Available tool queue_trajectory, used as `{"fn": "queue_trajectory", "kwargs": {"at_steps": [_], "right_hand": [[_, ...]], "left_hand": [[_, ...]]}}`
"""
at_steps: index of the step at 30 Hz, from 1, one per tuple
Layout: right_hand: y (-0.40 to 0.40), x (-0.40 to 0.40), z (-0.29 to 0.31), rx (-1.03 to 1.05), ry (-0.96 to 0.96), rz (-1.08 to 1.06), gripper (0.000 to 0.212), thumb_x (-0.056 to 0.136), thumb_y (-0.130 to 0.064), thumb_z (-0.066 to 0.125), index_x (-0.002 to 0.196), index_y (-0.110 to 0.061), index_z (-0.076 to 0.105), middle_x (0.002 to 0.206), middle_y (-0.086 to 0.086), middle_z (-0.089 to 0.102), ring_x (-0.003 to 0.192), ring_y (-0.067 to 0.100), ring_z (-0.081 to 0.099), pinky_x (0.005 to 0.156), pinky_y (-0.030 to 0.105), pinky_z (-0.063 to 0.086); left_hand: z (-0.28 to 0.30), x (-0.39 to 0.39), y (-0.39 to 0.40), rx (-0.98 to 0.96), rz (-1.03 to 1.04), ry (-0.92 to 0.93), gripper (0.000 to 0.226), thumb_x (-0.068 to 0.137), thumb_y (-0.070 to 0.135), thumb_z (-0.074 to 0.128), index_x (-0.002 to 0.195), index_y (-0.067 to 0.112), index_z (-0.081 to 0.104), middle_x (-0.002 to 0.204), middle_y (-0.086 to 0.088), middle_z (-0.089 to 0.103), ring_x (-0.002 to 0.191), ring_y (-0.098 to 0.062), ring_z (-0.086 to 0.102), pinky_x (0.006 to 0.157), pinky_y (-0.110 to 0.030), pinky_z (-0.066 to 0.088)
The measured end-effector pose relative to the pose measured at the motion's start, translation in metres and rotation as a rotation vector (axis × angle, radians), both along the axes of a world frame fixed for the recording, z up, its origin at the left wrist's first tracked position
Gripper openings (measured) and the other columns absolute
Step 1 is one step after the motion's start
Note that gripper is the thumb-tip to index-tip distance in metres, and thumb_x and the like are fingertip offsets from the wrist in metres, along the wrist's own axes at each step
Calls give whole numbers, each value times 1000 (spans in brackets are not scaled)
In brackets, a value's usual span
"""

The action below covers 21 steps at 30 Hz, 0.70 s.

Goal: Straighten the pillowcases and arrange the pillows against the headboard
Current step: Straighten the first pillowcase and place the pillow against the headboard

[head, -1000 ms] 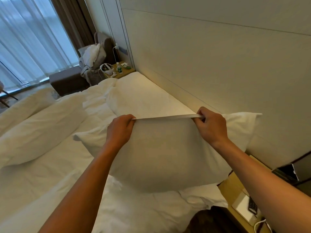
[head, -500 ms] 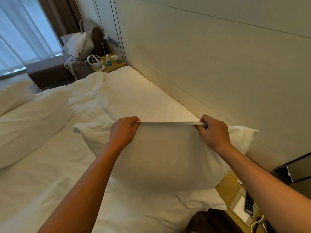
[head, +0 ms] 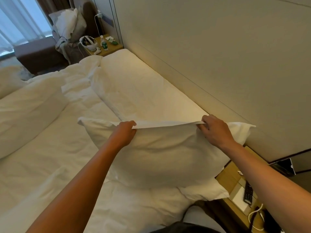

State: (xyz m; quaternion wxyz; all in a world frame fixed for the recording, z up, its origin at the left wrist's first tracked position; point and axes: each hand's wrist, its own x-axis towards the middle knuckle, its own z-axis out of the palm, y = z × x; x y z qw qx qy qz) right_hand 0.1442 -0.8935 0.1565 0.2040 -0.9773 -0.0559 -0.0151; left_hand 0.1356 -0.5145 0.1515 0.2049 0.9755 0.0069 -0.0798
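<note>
Holding: left hand (head: pixel 123 132) and right hand (head: pixel 216 131), fingers closed on the top hem of one white pillow (head: pixel 161 153)
Pillow look: plump, case hem pulled taut between the hands, corner flaps sticking out each side
Pillow place: upright on the bed (head: pixel 50 165), right corner touching the headboard (head: pixel 210 56)
Around: second pillow (head: pixel 134 91) flat along the headboard; rumpled duvet (head: pixel 28 111) at left
Table: near one (head: pixel 235 184) carries a remote (head: pixel 248 193)
Count: two pillows, two hands
</note>
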Motion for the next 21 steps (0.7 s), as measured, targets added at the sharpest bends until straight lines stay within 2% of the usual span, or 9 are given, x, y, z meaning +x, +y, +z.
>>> {"fn": "queue_trajectory", "kwargs": {"at_steps": [1, 2, 4, 5, 10, 13, 16, 18, 21], "right_hand": [[-3, 2, -2, 26, 10, 6, 32, 102, -40, 56, 79, -20, 50, 77, -1, 56, 69, 25, 58, 63, 42, 50], [-6, 4, -3, 71, 27, 8, 32, 103, -40, 55, 78, -20, 49, 73, -1, 58, 66, 24, 60, 63, 44, 52], [-13, 9, -6, 154, 48, 6, 32, 103, -39, 55, 78, -21, 46, 68, 0, 59, 60, 22, 61, 58, 46, 54], [-16, 12, -7, 168, 41, 10, 32, 103, -39, 56, 78, -21, 45, 67, 0, 59, 59, 22, 59, 57, 46, 52], [-27, 25, -13, 44, 26, 6, 32, 101, -49, 57, 82, -24, 49, 70, -4, 60, 65, 22, 56, 60, 41, 49], [-30, 31, -18, 8, 50, -33, 28, 99, -40, 59, 85, -16, 61, 82, 1, 61, 75, 28, 60, 67, 42, 51], [-29, 34, -21, -1, 59, -39, 25, 100, -28, 58, 84, -10, 62, 92, 4, 57, 77, 29, 58, 69, 45, 52], [-30, 35, -21, 32, 33, -41, 26, 100, -26, 57, 79, -11, 57, 85, 3, 56, 72, 27, 56, 66, 48, 51], [-32, 34, -23, 77, 4, -42, 31, 102, -29, 55, 75, -16, 47, 73, -1, 53, 65, 20, 51, 61, 47, 49]], "left_hand": [[-2, 3, 1, 31, -7, 5, 24, 103, 22, 54, 115, 8, 71, 116, -13, 66, 108, -34, 66, 92, -41, 52], [-2, 7, 2, 63, -16, 1, 26, 104, 21, 52, 102, 5, 72, 108, -13, 67, 103, -34, 66, 85, -39, 51], [-1, 11, 3, 84, -9, -5, 33, 105, 25, 51, 81, 8, 66, 87, -10, 66, 86, -33, 67, 69, -35, 46], [1, 13, 4, 84, -4, -9, 34, 105, 29, 50, 79, 11, 64, 84, -8, 66, 82, -32, 67, 66, -35, 47], [4, 18, 6, 67, 18, -19, 29, 106, 40, 43, 94, 24, 64, 88, -5, 71, 77, -27, 64, 67, -37, 55], [0, 19, 8, 55, 5, -2, 28, 107, 36, 42, 98, 23, 65, 90, -6, 72, 78, -26, 63, 69, -37, 54], [-4, 19, 7, 40, -5, 7, 29, 108, 27, 43, 104, 18, 69, 97, -7, 73, 85, -28, 66, 74, -37, 53], [-6, 19, 6, 28, 13, 14, 30, 107, 23, 43, 103, 14, 70, 95, -8, 72, 87, -30, 66, 76, -38, 53], [-5, 18, 6, 22, 43, -3, 30, 107, 22, 43, 94, 12, 68, 87, -7, 68, 80, -29, 64, 68, -36, 47]]}}
